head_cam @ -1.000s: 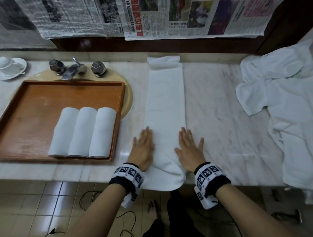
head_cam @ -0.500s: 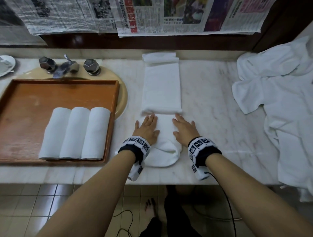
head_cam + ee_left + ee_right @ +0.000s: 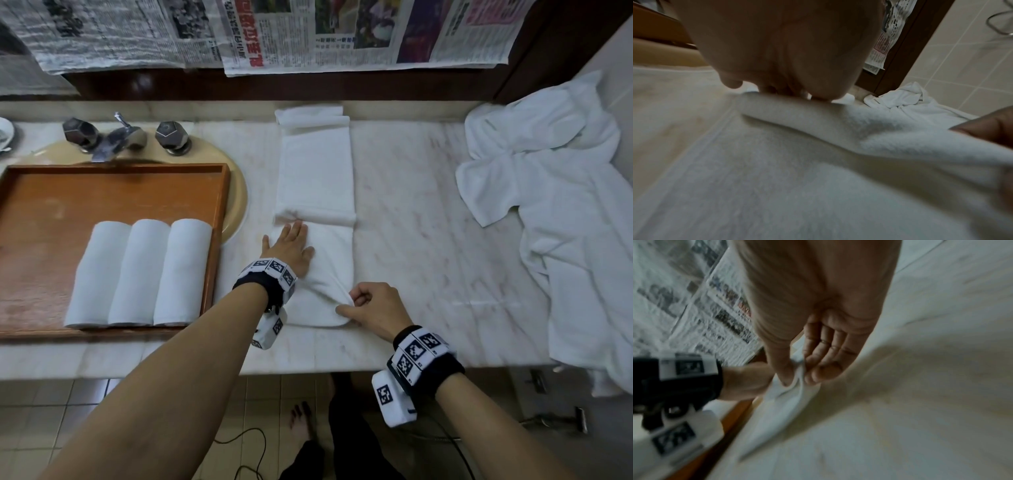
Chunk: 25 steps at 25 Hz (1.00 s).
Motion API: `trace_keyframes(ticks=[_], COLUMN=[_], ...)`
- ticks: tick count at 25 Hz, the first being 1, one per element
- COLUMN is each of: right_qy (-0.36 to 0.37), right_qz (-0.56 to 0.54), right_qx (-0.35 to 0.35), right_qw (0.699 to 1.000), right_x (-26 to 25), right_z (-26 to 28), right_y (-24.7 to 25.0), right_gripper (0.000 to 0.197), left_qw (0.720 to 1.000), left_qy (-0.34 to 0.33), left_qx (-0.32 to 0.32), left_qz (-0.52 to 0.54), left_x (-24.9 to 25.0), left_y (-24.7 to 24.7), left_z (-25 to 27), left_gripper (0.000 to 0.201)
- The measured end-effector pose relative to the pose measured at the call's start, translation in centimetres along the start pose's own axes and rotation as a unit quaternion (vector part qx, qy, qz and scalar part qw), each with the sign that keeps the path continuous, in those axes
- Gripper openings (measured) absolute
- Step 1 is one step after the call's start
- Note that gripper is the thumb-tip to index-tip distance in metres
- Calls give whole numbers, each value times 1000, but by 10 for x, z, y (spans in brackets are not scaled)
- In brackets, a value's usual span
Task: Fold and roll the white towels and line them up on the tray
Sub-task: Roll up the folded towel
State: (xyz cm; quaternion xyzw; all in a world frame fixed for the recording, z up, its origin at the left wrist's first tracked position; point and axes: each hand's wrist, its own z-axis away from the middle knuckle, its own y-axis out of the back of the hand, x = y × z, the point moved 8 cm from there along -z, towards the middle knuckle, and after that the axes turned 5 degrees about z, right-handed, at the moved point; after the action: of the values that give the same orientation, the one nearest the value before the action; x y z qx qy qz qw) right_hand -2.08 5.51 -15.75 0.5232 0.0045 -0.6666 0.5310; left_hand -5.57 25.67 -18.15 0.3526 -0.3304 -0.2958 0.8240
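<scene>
A long white towel (image 3: 317, 171) folded into a narrow strip lies lengthwise on the marble counter (image 3: 428, 240). My left hand (image 3: 289, 245) lies flat on its left side, fingers straight, just short of a cross fold. My right hand (image 3: 368, 305) pinches the towel's near right corner (image 3: 797, 378) between thumb and fingers and lifts it a little. Three rolled white towels (image 3: 137, 272) lie side by side in the wooden tray (image 3: 34, 212) at the left. In the left wrist view the towel (image 3: 777, 162) fills the frame under my palm.
A heap of loose white towels (image 3: 565, 212) covers the counter's right end. The tray sits over a beige basin (image 3: 236, 198) with a metal tap (image 3: 120, 137) behind it. Newspaper (image 3: 308, 31) hangs on the back wall. The counter's front edge is near my wrists.
Both hands lay flat on the towel before. The right hand has drawn back toward me and now pinches the near corner. The left hand stays flat on the towel.
</scene>
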Motion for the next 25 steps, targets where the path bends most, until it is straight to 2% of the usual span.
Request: trace_keyframes(ticks=[3, 5, 7, 9, 11, 13, 16, 20, 22, 24, 25], right_qy=[-16, -11, 16, 45, 54, 33, 15, 143, 189, 181, 174], right_qz=[34, 101, 147, 141, 122, 105, 72, 14, 86, 208, 225], right_qx=[-5, -6, 18, 53, 76, 79, 70, 106, 67, -7, -21], right_qw=[999, 995, 989, 988, 988, 991, 995, 984, 976, 961, 958], right_x=[10, 11, 3, -9, -17, -19, -18, -39, -41, -31, -28], right_z=[2, 1, 4, 8, 7, 3, 0, 21, 29, 30, 31], right_y=[-10, -12, -12, -11, -16, -23, -30, -32, -46, -66, -68], right_gripper=[31, 35, 40, 40, 34, 28, 20, 13, 19, 22, 21], left_qw=[1000, 991, 958, 933, 916, 895, 884, 881, 880, 883, 882], left_qy=[-15, -16, 48, 123, 164, 170, 171, 150, 141, 138, 136], left_qx=[15, 90, 197, 248, 229, 203, 197, 210, 211, 206, 204], left_qz=[13, 100, 205, 231, 286, 358, 388, 397, 401, 399, 403], left_x=[4, -4, -36, -66, -80, -85, -91, -93, -94, -96, -95], left_y=[6, 19, 27, 19, -2, -19, -28, -29, -29, -27, -26], left_z=[3, 15, 45, 86, 115, 127, 127, 129, 129, 129, 130], left_gripper=[57, 52, 45, 32, 21, 11, 14, 17, 18, 19, 17])
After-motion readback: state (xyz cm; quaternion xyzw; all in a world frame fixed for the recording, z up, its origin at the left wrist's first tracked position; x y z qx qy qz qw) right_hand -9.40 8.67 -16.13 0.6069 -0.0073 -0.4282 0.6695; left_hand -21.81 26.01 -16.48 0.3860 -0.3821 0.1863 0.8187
